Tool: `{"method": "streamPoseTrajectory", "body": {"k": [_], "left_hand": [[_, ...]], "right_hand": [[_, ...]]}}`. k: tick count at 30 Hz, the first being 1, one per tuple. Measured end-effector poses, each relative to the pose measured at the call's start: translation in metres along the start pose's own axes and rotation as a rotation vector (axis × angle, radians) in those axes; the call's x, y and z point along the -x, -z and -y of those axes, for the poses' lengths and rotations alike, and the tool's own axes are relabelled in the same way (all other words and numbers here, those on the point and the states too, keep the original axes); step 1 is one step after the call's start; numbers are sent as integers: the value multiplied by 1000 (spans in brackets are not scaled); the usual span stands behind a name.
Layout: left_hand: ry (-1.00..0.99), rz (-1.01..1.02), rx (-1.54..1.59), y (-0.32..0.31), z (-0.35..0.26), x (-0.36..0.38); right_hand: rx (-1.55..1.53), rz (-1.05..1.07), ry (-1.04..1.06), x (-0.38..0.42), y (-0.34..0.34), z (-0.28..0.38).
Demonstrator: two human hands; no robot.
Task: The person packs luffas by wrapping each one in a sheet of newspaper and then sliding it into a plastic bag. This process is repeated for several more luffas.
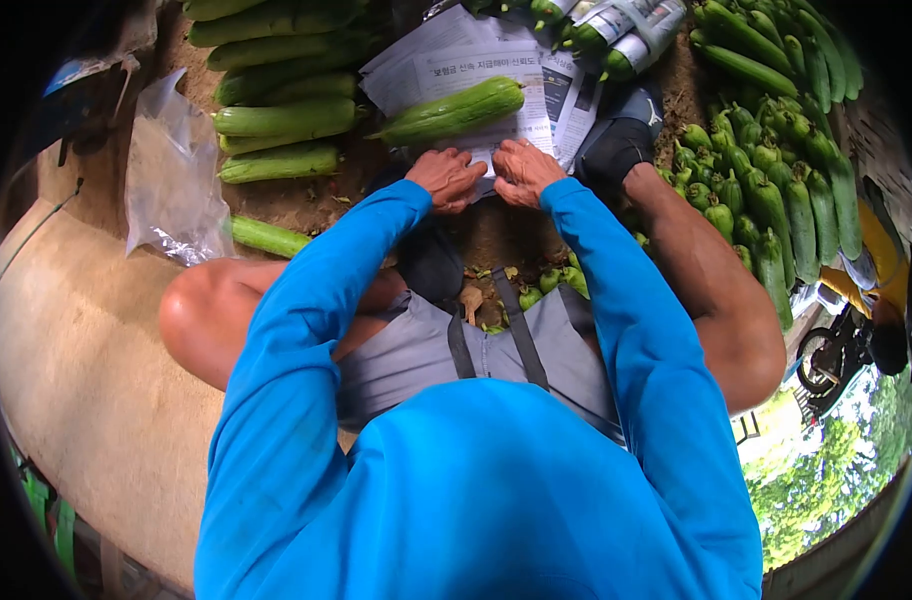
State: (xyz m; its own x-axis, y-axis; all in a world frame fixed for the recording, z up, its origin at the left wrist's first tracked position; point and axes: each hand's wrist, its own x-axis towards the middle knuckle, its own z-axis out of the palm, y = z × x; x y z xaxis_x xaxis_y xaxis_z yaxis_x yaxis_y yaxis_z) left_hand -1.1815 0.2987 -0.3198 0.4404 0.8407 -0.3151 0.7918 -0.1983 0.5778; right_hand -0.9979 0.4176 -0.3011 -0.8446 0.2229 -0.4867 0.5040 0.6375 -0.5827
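A long green gourd (456,111) lies slantwise on a printed newspaper sheet (486,72) spread on the ground in front of me. My left hand (449,180) is closed at the sheet's near edge, just below the gourd's left half. Close beside it, my right hand (526,172) is also closed, pinching the same edge. Both sets of fingers curl down, so the fingertips are partly hidden. Neither hand touches the gourd. More newspaper sheets (573,100) lie fanned out underneath and to the right.
Long green gourds (286,118) lie in a row at left, with a clear plastic bag (176,175) beside them. Newspaper-wrapped gourds (626,40) are bundled at the top. Many smaller green vegetables (766,190) are heaped at right. My shoe (616,140) borders the sheets.
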Motion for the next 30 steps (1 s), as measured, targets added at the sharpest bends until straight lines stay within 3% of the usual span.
{"method": "streamPoseTrajectory", "body": {"k": [5, 10, 12, 14, 16, 17, 20, 24, 30], "left_hand": [[52, 72, 127, 22, 4, -9], [115, 190, 104, 52, -3, -10], [3, -221, 111, 64, -1, -2], [74, -246, 17, 69, 12, -4], [355, -350, -129, 68, 23, -5], [449, -221, -167, 66, 30, -4], [404, -152, -267, 54, 38, -5], [427, -37, -179, 60, 40, -15], [275, -62, 94, 71, 20, -26]], "right_hand": [[64, -137, 18, 2, 16, -1], [396, -52, 34, 7, 29, 0], [413, -59, 29, 13, 30, 2], [433, -76, 30, 17, 30, 8], [478, -97, -11, 21, 22, 17], [420, -97, -23, 23, 17, 18], [348, -121, -122, 26, 2, 20], [349, -239, -139, 35, -10, 15], [308, -290, -105, 37, -13, 13]]}}
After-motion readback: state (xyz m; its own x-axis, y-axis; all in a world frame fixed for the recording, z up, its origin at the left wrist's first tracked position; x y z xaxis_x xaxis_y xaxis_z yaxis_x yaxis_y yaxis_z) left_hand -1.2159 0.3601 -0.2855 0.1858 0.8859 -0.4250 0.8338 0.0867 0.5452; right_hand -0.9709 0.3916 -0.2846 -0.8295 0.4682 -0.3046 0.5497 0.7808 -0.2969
